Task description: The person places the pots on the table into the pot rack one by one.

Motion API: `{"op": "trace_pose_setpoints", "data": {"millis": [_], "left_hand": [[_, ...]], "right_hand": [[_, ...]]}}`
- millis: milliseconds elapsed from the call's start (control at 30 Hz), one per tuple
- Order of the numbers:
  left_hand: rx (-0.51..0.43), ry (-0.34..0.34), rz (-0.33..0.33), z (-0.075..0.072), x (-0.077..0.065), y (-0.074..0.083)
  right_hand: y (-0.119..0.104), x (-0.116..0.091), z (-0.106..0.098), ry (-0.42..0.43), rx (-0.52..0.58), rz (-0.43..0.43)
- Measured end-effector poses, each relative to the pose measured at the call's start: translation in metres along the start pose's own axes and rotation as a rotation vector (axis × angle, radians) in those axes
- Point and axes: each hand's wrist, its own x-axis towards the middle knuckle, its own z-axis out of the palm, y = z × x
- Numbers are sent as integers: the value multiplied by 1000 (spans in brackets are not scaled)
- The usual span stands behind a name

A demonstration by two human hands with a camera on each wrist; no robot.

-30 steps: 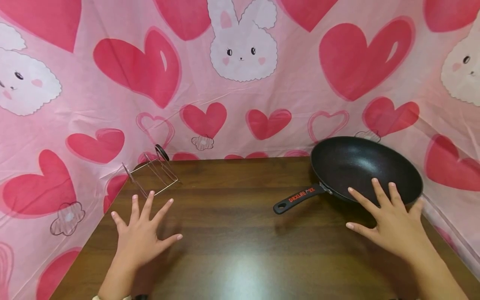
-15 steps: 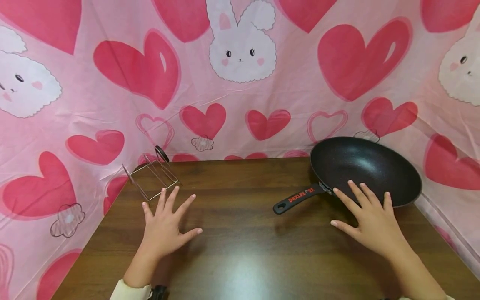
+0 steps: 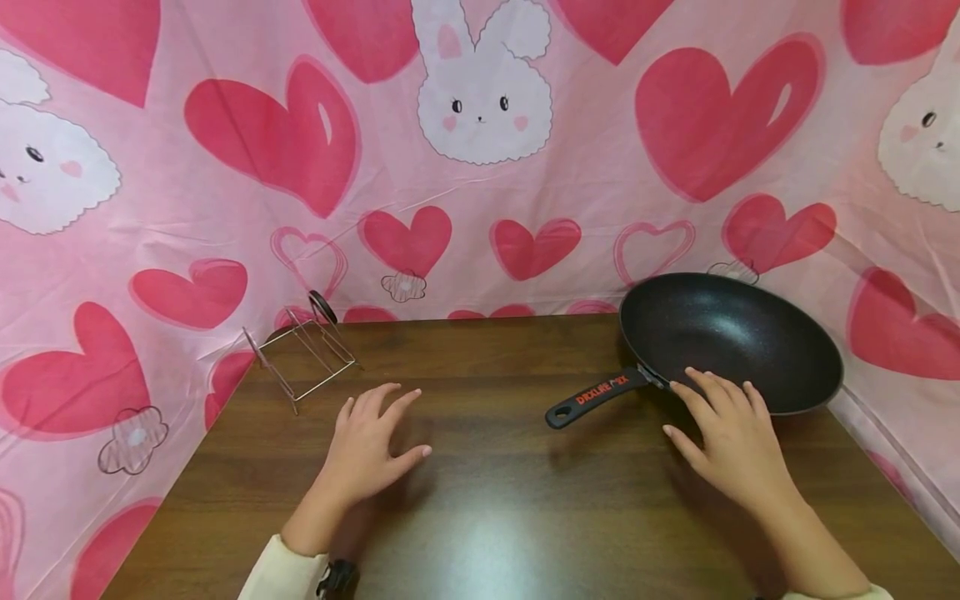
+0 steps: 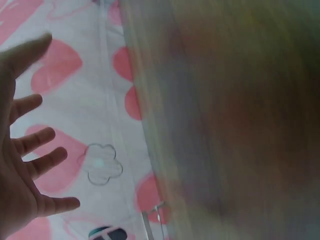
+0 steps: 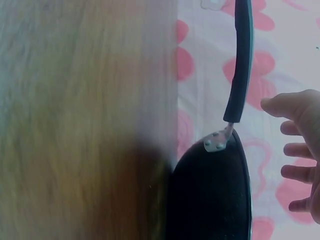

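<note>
A black frying pan (image 3: pixel 720 333) stands at the table's back right, its bowl facing up and its handle (image 3: pixel 597 400) with red lettering pointing left. My right hand (image 3: pixel 731 442) hovers in front of the pan, fingers spread and bent a little, overlapping the near rim in the head view. In the right wrist view the fingers (image 5: pixel 299 150) hold nothing, apart from the pan's handle. My left hand (image 3: pixel 367 446) is over the left-centre of the table, its fingers relaxed around nothing. Beyond it, at the back left, stands a thin metal wire rack (image 3: pixel 322 387) with a round black piece at its top.
The brown wooden table (image 3: pixel 480 467) runs back to a pink cloth (image 3: pixel 480 192) printed with hearts and rabbits, which also hangs along both sides. A black watch-like band (image 3: pixel 337 577) shows at the left sleeve.
My left hand has moved right, away from the wire rack, and its fingers have bent more. My right hand has shifted left, its fingers less spread. The pan and rack stay put.
</note>
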Motion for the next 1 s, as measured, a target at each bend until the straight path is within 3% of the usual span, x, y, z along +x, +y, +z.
{"op": "trace_pose_setpoints", "data": {"millis": [200,667,833,1000], "left_hand": [[-83,47,52,7,10,12],[-320,104,58,24,21,41],[-404,82,80,28,27,55],[-476,41,72,35,31,65]], "right_hand": [[-7,2,7,75,43,-12],[-20,7,22,145,173,69],[-25,7,26,193,232,114],[-30,7,31,133,305,224]]}}
